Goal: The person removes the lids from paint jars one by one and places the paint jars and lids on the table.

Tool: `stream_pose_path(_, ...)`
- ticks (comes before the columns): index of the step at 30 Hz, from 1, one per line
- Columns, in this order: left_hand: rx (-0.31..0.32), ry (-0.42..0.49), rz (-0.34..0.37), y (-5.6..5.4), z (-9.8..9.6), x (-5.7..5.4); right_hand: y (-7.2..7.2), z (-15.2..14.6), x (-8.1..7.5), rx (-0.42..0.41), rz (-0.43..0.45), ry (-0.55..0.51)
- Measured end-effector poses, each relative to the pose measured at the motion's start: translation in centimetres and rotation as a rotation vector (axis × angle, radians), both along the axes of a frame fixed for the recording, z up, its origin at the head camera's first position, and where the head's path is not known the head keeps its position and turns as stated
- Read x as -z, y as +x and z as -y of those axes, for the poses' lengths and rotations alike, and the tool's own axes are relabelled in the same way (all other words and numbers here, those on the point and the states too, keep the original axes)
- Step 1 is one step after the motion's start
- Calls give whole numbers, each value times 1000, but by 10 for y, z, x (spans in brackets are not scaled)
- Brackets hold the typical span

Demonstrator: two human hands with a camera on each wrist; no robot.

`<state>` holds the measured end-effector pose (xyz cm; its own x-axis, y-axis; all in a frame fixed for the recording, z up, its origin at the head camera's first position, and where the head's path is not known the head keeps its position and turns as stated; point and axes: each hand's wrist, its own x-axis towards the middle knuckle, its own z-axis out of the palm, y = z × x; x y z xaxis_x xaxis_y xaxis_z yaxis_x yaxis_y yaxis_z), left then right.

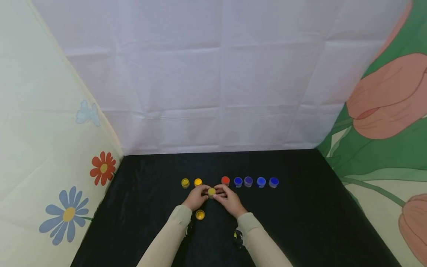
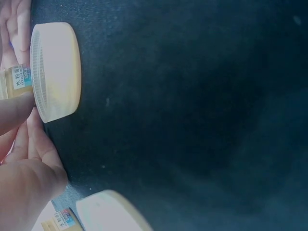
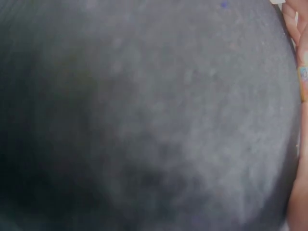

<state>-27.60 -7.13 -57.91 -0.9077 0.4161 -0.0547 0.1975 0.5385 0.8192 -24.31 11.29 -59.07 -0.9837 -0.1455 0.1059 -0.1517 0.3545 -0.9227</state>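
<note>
A small paint jar with a dull yellow lid (image 1: 211,191) is held between both hands over the black cloth. My left hand (image 1: 196,198) pinches it from the left, and my right hand (image 1: 230,200) grips its other side with the fingertips. Seen from the left wrist, the pale lid (image 2: 60,72) looks large, and a printed label (image 2: 21,77) shows on the jar's side beside the thumb. At the right wrist view's edge, only a strip of the jar (image 3: 303,84) appears against the fingers. Nearer to me stands another yellow jar (image 1: 200,215), close to the left wrist.
Beyond the hands, a row of jars runs across the black cloth (image 1: 300,222): an olive-yellow jar (image 1: 185,183), an orange-yellow jar (image 1: 198,182), a red jar (image 1: 225,180) and several blue and violet jars (image 1: 261,182). A white sheet (image 1: 220,92) hangs behind; printed fabrics flank both sides.
</note>
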Motion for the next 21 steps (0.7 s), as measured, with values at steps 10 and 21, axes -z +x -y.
stream_pose_path(10,4,-4,1,1,0,-1,2,1,-1,2,-24,28)
stream_pose_path(21,13,10,-7,0,2,3,2,2,0,-4,-4,-25)
